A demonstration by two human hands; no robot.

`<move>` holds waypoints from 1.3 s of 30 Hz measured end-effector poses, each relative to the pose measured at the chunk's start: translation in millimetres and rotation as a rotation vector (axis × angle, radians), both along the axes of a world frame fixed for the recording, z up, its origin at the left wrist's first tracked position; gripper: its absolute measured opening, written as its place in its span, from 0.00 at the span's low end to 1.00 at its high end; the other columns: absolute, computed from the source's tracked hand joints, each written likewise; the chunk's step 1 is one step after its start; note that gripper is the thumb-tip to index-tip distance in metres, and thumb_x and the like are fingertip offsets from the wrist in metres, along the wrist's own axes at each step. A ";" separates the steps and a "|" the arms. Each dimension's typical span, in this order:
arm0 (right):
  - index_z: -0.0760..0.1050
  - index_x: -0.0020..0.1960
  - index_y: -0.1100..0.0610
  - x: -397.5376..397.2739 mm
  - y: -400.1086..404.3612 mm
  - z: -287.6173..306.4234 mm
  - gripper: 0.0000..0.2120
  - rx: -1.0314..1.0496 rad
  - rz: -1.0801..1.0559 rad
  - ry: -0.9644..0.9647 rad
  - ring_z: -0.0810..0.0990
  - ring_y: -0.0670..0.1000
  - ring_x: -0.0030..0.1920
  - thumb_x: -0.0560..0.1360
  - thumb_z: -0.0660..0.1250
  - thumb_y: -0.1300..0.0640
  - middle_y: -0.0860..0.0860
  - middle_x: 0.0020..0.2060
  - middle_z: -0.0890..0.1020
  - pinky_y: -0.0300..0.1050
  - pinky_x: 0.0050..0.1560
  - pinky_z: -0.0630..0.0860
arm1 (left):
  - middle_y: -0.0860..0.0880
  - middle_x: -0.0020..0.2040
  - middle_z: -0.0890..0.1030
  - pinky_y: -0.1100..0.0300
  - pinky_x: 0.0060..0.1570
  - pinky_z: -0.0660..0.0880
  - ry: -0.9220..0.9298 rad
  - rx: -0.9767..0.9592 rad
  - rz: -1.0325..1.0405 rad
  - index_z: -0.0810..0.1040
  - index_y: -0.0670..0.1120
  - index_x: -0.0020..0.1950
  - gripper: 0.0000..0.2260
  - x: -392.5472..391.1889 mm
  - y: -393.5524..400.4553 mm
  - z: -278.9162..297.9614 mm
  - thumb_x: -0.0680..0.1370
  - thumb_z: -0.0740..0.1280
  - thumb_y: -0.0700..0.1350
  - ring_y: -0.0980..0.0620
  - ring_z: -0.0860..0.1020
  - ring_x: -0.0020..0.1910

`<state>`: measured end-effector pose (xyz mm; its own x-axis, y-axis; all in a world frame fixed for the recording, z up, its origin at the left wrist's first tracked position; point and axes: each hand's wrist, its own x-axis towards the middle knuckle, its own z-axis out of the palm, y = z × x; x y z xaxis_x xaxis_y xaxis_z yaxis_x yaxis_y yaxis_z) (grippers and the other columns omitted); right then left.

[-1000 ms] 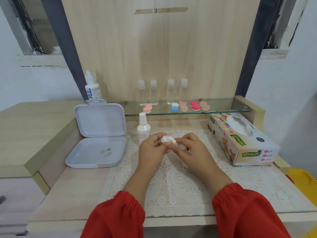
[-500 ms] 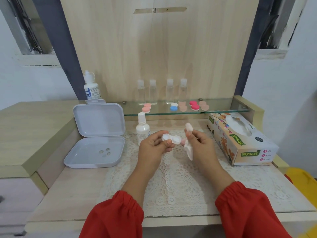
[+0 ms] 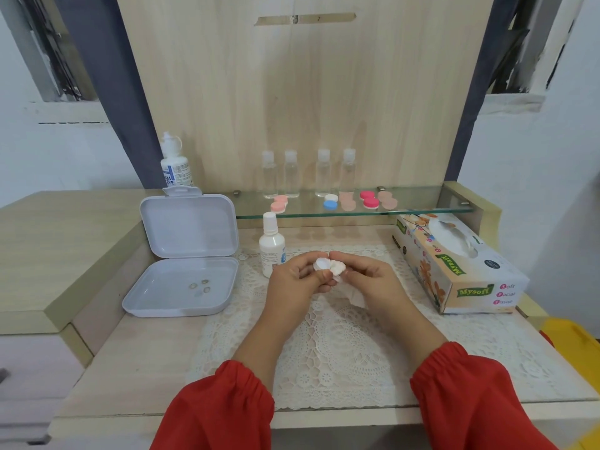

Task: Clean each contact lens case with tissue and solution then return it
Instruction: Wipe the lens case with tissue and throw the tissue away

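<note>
While left hand (image 3: 293, 278) pinched the white case (image 3: 322, 264) above the mat's 12 o'clock edge, right hand (image 3: 368, 277) pressed tissue (image 3: 337, 269) into one well: wiping step. Next likely needs the other well wiped, then return to shelf (image 3: 422, 210) at 12. Case lids hidden; tissue mostly covered.
</note>
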<state>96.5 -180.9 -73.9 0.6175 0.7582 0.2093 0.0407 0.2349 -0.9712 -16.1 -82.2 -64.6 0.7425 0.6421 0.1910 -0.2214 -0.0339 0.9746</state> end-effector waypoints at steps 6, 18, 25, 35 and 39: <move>0.83 0.53 0.57 -3.0 3.2 0.9 0.11 0.024 -0.122 0.001 0.83 0.51 0.53 0.72 0.70 0.66 0.54 0.49 0.86 0.46 0.57 0.77 | 0.43 0.43 0.85 0.63 0.42 0.79 -0.023 -0.030 0.065 0.80 0.44 0.56 0.12 2.2 0.8 -1.1 0.75 0.69 0.33 0.48 0.84 0.41; 0.78 0.46 0.47 -13.0 -0.3 2.1 0.04 -0.129 -0.511 -0.476 0.75 0.34 0.46 0.76 0.68 0.56 0.40 0.44 0.79 0.26 0.41 0.68 | 0.44 0.42 0.85 0.64 0.40 0.79 -0.007 -0.021 0.150 0.78 0.40 0.59 0.14 6.4 2.9 -3.2 0.73 0.70 0.33 0.50 0.84 0.41; 0.81 0.55 0.53 -6.8 3.3 -5.9 0.10 -0.295 -0.329 -0.715 0.73 0.36 0.47 0.74 0.70 0.59 0.40 0.46 0.73 0.23 0.46 0.65 | 0.44 0.44 0.84 0.64 0.42 0.79 0.024 0.033 0.161 0.79 0.41 0.59 0.15 5.3 4.3 -5.5 0.73 0.71 0.33 0.53 0.83 0.40; 0.78 0.44 0.49 -5.7 2.1 -2.4 0.06 -0.265 -0.277 -0.542 0.74 0.38 0.45 0.73 0.72 0.59 0.43 0.44 0.75 0.30 0.44 0.67 | 0.44 0.46 0.84 0.65 0.41 0.78 0.008 0.063 0.144 0.80 0.44 0.57 0.14 6.0 2.1 -4.8 0.73 0.71 0.33 0.51 0.83 0.42; 0.80 0.44 0.52 -5.0 3.3 -1.4 0.04 -0.116 -0.309 -0.137 0.79 0.45 0.46 0.71 0.74 0.57 0.46 0.43 0.82 0.41 0.51 0.75 | 0.47 0.41 0.85 0.64 0.41 0.79 -0.057 -0.040 0.157 0.79 0.43 0.56 0.12 4.4 3.0 -1.6 0.75 0.68 0.33 0.51 0.84 0.41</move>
